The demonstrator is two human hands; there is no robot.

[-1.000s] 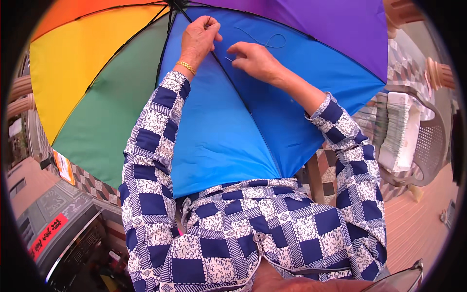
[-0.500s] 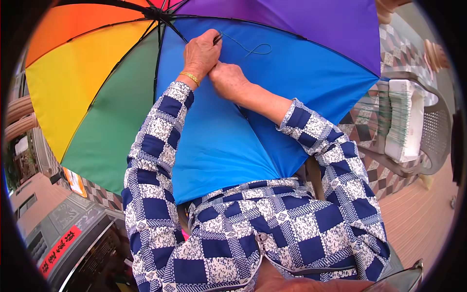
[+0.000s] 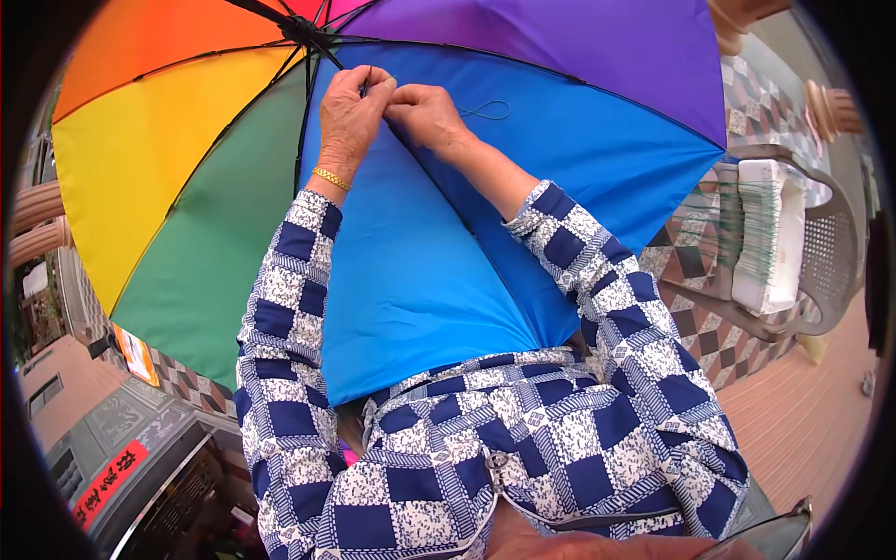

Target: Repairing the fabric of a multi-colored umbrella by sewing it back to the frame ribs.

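An opened rainbow-coloured umbrella lies inside-up across my lap, its black ribs meeting at a hub near the top. My left hand is closed in a pinch on the black rib between the light-blue and deep-blue panels, not far from the hub. Touching its fingertips, my right hand pinches at the same spot; whatever sits between those fingers is hidden. A thin teal thread trails in a loop over the deep-blue panel beside my right hand.
At right stands a grey-brown plastic chair bearing a white foam block with rows of thin green-and-white strands. Turned railing posts stand behind it. At lower left is a dark cabinet-like thing with a red paper strip.
Both hands have shifted left and slightly up toward the hub, staying together. My right hand's fingers have come up to the left fingertips. The thread loop has moved down a little.
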